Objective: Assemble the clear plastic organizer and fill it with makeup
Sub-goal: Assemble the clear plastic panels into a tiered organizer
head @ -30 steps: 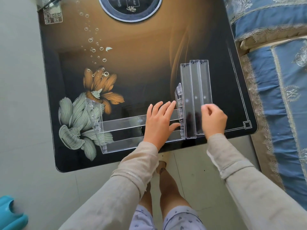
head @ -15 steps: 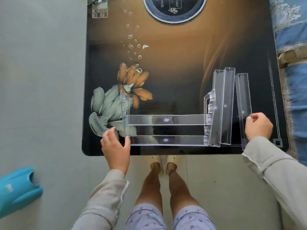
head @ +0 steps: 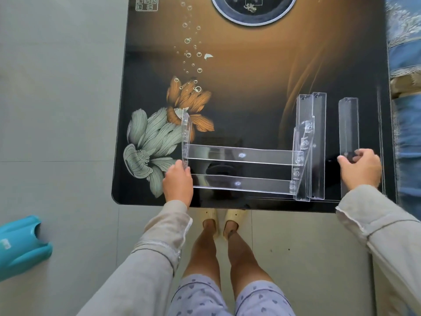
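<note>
- A teal plastic object (head: 21, 245) lies on the floor at 8 o'clock in the view, cut off by the frame edge.
- The floor (head: 57, 110) is pale grey tile, running along the 9 o'clock side of the counter (head: 250, 92) and under its near edge.
- The left grip (head: 178, 184) clasps the near end of the left side panel (head: 186, 137), thumb on one face and fingers on the other, at about 7 o'clock on the counter.
- The clear plastic organizer (head: 241, 155) stands along the counter's 6 o'clock edge, part built: both side panels are upright and two shelf strips are clipped between them.
- The slots at the 12 o'clock end of the right side panel (head: 304, 142) are unfilled.
- Two spare strips (head: 318, 133) lie flat at that panel's 3 o'clock, close beside it; through the clear plastic, contact is hard to judge.
- The right grip (head: 360, 169) pinches the near end of a third loose strip (head: 348, 124), well apart from the frame, near the 4 o'clock corner.
- By my reading, assembly is roughly half done: three strips are left to fit, no makeup is in view, and filling has not begun.
- The counter is glossy dark glass printed with lotus flowers and bubbles, with a round inset (head: 252, 17) at 12 o'clock.
- A blue patterned bed cover (head: 405, 53) borders the counter at 3 o'clock.
</note>
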`<action>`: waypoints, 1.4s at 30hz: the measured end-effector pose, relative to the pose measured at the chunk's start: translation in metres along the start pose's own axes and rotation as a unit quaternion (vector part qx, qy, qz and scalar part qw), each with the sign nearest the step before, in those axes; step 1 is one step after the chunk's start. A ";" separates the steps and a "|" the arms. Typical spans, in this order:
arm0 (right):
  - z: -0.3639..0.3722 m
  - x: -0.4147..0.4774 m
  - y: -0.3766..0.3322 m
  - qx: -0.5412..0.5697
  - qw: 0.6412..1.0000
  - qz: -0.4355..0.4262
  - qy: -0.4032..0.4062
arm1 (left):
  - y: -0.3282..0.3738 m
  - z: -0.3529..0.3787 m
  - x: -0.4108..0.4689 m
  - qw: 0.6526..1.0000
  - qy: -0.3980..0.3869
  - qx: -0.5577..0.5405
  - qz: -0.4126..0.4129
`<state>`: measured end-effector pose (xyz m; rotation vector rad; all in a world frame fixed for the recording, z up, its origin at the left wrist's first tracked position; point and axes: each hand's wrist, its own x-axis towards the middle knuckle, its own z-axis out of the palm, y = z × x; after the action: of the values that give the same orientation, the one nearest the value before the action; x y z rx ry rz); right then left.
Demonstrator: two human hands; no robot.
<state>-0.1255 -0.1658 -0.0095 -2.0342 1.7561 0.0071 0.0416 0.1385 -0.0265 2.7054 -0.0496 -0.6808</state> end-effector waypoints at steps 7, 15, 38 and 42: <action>-0.033 -0.051 -0.007 0.141 0.961 -0.221 0.084 | 0.004 0.001 -0.001 1.000 -0.005 0.014 0.016; 0.016 -0.114 -0.045 -0.067 0.854 -0.512 -0.066 | -0.004 -0.007 -0.004 0.987 -0.022 -0.134 -0.081; 0.060 -0.122 -0.067 -0.100 0.832 -0.544 -0.028 | -0.012 -0.022 -0.007 0.969 -0.040 -0.243 -0.028; 0.062 -0.121 -0.066 -0.102 0.831 -0.547 -0.019 | -0.009 -0.022 -0.007 0.975 -0.025 -0.219 -0.027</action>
<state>-0.0688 -0.0255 -0.0086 -2.8656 0.3534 -0.1212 0.0448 0.1553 -0.0085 2.2730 0.1470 -0.6835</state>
